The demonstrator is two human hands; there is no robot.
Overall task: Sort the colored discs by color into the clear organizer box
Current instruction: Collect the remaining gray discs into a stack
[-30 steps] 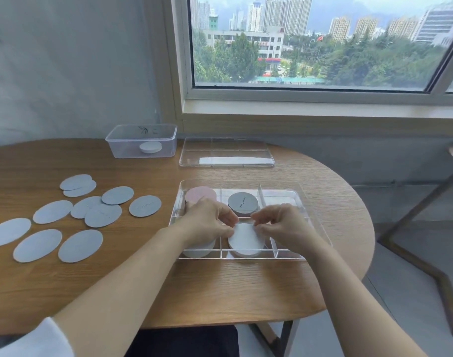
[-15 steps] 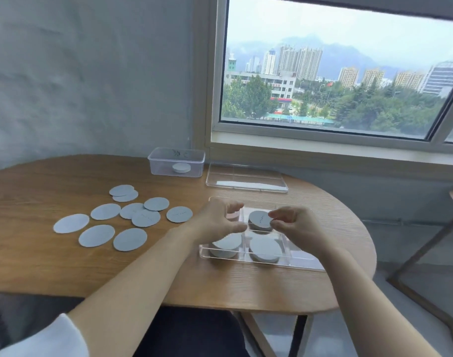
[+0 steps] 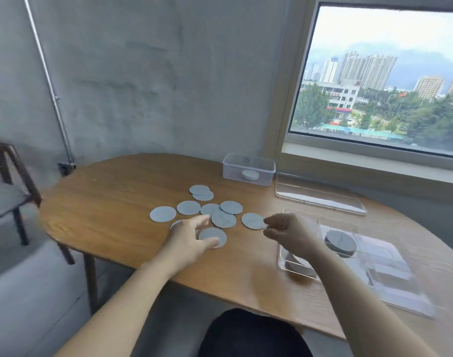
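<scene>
Bare table (image 3: pixel 104 215) stretches left of the left hand (image 3: pixel 190 237), whose spread, straight fingers bracket one gray disc (image 3: pixel 213 235). More discs (image 3: pixel 224 219) crowd just beyond it. The right hand (image 3: pixel 289 231) hovers loosely curled and empty, over the left edge of the organizer box (image 3: pixel 390 292).

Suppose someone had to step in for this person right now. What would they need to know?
Left hand: open, reaching over the loose blue-grey discs on the table.
Right hand: loosely curled, apparently empty, beside the organizer box.
Done: a dark grey stack and a second stack sit in separate compartments.
Left: about ten loose discs to sort; one white disc lies in the small tub.
</scene>
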